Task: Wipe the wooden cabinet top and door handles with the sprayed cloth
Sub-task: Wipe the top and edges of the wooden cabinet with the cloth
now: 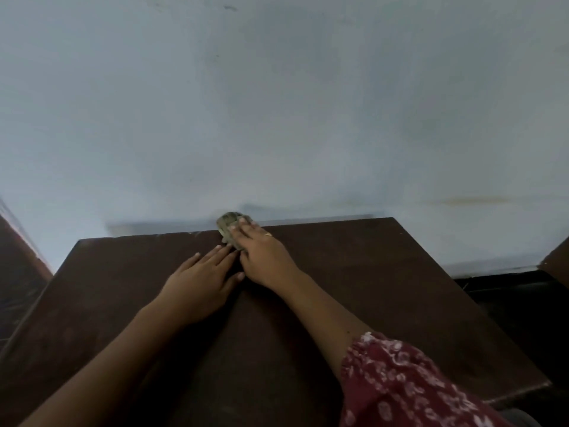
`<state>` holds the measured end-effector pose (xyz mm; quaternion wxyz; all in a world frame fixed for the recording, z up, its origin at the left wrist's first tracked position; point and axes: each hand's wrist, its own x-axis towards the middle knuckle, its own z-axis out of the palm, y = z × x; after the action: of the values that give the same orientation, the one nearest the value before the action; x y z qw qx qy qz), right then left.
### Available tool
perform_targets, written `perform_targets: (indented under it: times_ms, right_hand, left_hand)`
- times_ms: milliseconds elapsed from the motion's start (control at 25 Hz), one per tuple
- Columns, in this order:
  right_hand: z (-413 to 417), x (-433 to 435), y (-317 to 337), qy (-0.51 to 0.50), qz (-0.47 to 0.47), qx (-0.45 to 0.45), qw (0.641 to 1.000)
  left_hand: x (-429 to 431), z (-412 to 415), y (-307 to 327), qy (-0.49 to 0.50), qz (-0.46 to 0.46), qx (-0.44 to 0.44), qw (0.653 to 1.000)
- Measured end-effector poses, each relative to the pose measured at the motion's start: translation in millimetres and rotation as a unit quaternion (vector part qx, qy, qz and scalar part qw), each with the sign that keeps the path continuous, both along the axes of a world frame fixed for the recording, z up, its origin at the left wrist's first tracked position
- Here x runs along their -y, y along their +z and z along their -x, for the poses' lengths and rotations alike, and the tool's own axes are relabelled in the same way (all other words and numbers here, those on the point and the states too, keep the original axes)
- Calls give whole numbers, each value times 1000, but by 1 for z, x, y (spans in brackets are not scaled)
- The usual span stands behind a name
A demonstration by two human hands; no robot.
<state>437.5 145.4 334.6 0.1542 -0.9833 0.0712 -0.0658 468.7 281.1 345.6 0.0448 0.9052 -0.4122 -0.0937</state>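
The dark brown wooden cabinet top (385,288) fills the lower half of the view. A crumpled grey-green cloth (227,224) lies at its far edge, against the wall. My right hand (263,255) presses flat on the cloth, fingers over it, a ring on one finger. My left hand (201,280) rests flat on the wood just left of it, fingers spread, holding nothing. The door handles are out of sight.
A pale blue-grey wall (277,103) rises right behind the cabinet. Dark wooden furniture (18,272) stands at the left, and a brown corner (557,260) at the right above a dark floor (523,303). A red patterned sleeve (409,383) covers my right upper arm.
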Motion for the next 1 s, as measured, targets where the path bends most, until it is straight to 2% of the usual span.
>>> perform_targets:
  times_ms: [160,400,520,720,1000]
  right_hand:
    - [11,14,-4,-29,-9,-9,999]
    - [68,140,0,-228,12,-18,973]
    - [107,173,-4,-290,20,-6,957]
    - [191,151,-7,-334,22,-16,942]
    - [287,94,-2,-356,42,2,933]
  left_hand:
    - [-29,14,7,26,-2,2,1000]
    - [-6,45,10,-10,7,6,1000]
    - [12,59,7,-11,-1,20,1000]
    - [11,66,-1,1,-6,4,1000]
    - [-15,102,4,-46,20,-27,998]
